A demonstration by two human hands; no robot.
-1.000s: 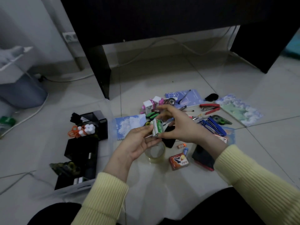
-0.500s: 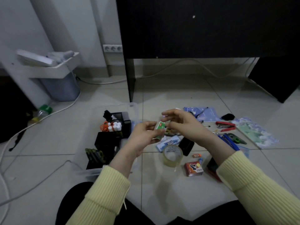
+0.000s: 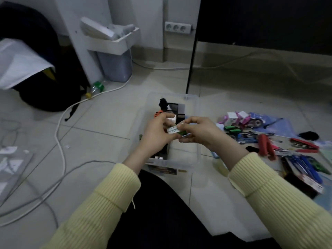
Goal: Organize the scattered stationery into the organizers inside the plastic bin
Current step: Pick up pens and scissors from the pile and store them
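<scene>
Screening the organizers (image 3: 177,107), hands (image 3: 154,137) (image 3: 203,133) pinch perhaps a box (image 3: 174,130).

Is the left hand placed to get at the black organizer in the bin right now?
Likely yes: the left hand is right above the open bin, with nothing over the black organizer, though it and the right hand both pinch a small box.

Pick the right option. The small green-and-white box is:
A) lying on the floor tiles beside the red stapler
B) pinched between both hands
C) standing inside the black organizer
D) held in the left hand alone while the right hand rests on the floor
B: the left hand and the right hand both pinch the small box with their fingers, holding it up in front of the clear bin.
</scene>
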